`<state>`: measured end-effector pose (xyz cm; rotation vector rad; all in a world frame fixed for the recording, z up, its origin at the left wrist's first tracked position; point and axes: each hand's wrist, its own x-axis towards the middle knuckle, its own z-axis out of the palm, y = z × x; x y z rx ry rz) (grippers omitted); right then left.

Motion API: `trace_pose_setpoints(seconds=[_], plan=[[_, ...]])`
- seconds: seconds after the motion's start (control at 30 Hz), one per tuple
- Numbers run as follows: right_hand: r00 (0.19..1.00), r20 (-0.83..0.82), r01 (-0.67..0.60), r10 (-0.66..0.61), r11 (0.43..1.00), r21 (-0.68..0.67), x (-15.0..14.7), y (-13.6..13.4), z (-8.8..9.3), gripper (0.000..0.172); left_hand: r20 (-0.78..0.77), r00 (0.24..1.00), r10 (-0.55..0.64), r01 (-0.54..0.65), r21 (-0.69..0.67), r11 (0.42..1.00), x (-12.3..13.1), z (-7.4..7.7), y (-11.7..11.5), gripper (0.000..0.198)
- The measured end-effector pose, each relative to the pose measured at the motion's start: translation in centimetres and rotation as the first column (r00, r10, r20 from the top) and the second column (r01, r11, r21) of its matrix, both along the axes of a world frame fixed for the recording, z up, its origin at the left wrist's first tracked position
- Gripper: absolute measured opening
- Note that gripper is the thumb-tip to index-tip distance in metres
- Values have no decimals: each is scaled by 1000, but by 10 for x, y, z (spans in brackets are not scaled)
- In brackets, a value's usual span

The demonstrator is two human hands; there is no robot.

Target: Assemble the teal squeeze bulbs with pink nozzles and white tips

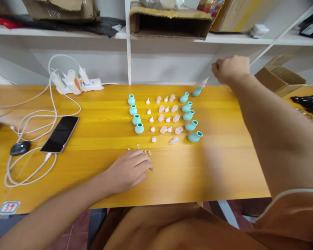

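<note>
My left hand [131,170] rests on the table with its fingers loosely spread, just in front of some tiny pale pieces [145,152]. Up at the back right, my right hand [232,69] is raised with its fingers curled in; what they may hold is hidden. Near it stands a small teal vase-shaped bottle [197,91] with a pale translucent piece [204,82] on top. Several more teal bottles, open at the mouth, form a left column [139,128] and a right column [195,136]. Between them lie small white bulb-shaped pieces [153,139] and pinkish translucent pieces [179,130] in rows.
To the left lie a phone [59,134], coiled white cables [28,184], a black mouse-like object [20,148] and a power strip [94,84]. Behind is a white shelf [169,67] with cardboard boxes. An open carton [281,78] and black items [310,104] are at right.
</note>
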<state>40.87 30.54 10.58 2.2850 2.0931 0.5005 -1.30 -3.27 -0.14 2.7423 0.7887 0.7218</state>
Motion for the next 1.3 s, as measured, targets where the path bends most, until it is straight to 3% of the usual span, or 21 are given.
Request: trace_pose_setpoints(seconds=[0.13,0.23,0.3,0.43,0.53,0.6,0.7,0.83,1.07,1.3], plan=[[993,-114,24,10,954,298,-14,-34,33,56,5,999,31,-31,4,999,-1,-4,3,20],[950,-172,-138,261,843,520,-34,-82,47,41,74,989,129,-129,0,992,-4,-5,8,25],[910,-148,-235,387,777,583,-51,-120,45,42,113,973,204,-202,-23,979,-7,-3,13,29],[817,-178,-369,548,735,569,-89,-194,8,38,102,953,287,-281,-65,957,-11,0,18,33],[725,-221,-525,653,731,437,-117,-234,-39,24,65,953,296,-289,-98,952,-11,1,18,34],[693,-239,-613,680,731,301,-134,-252,-70,23,47,952,302,-296,-108,949,-11,-1,18,35],[703,-267,-646,659,749,148,-153,-265,-104,28,20,936,351,-347,-107,932,-11,-5,20,37],[697,-353,-651,624,757,52,-162,-266,-123,41,-17,913,407,-407,-87,909,-13,-10,25,31],[665,-209,-699,717,696,165,-161,-272,-135,39,-76,950,303,-306,-30,952,-12,-11,25,22],[643,-99,-726,759,646,234,-166,-274,-141,38,-119,915,386,-389,-3,921,-15,-12,29,23]])
